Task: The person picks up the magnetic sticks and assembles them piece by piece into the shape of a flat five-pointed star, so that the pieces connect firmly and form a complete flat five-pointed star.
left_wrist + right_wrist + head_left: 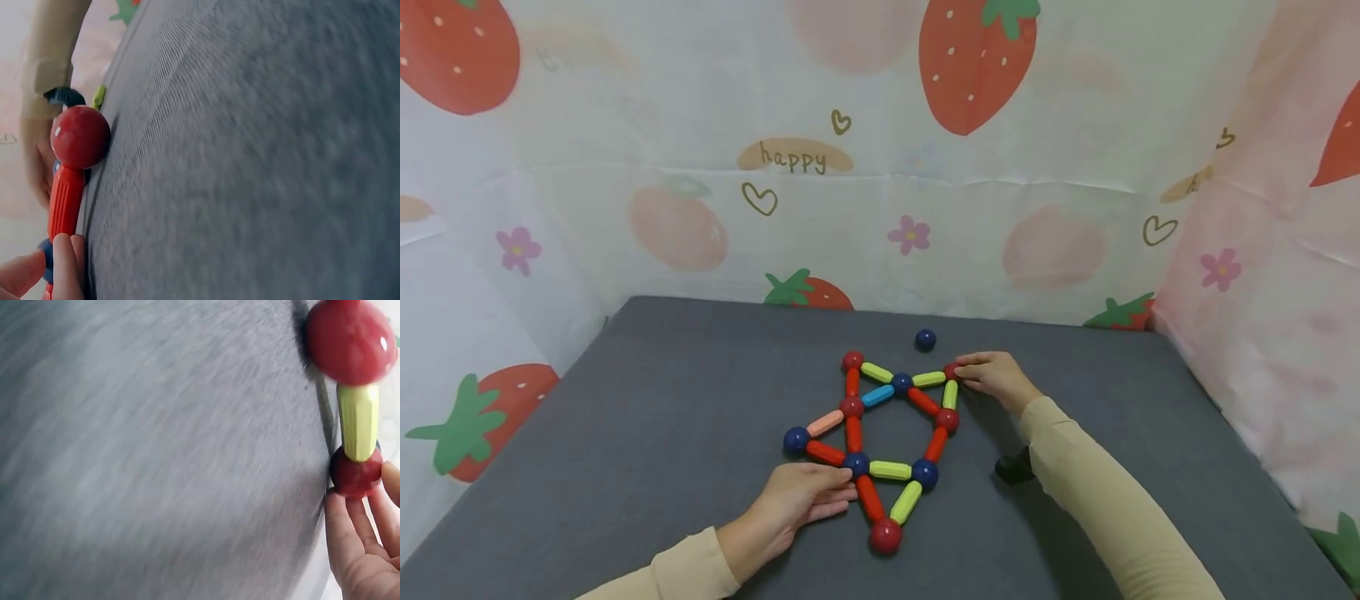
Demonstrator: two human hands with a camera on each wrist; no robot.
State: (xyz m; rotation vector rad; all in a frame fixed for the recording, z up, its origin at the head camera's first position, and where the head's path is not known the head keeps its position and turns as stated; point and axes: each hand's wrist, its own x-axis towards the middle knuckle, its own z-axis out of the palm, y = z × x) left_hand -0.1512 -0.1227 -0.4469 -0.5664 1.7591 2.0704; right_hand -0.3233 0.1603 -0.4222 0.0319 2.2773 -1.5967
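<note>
A flat frame of coloured magnetic rods and balls lies on the grey table, forming a ring with triangles around it. My left hand (793, 504) pinches the blue ball (856, 465) at the ring's lower left between thumb and fingers. A red rod (66, 201) runs from that ball to a large red ball (80, 137) at the near tip. At the far right corner, my right hand (997, 379) holds a red ball (356, 472) between thumb and fingertips. A yellow-green rod (358, 423) joins it to another red ball (351, 342).
A loose blue ball (926, 339) sits beyond the frame, near the back of the table (700, 358). Around the table hangs a strawberry-print cloth (865, 242). A black wrist camera (1015, 467) shows below my right sleeve.
</note>
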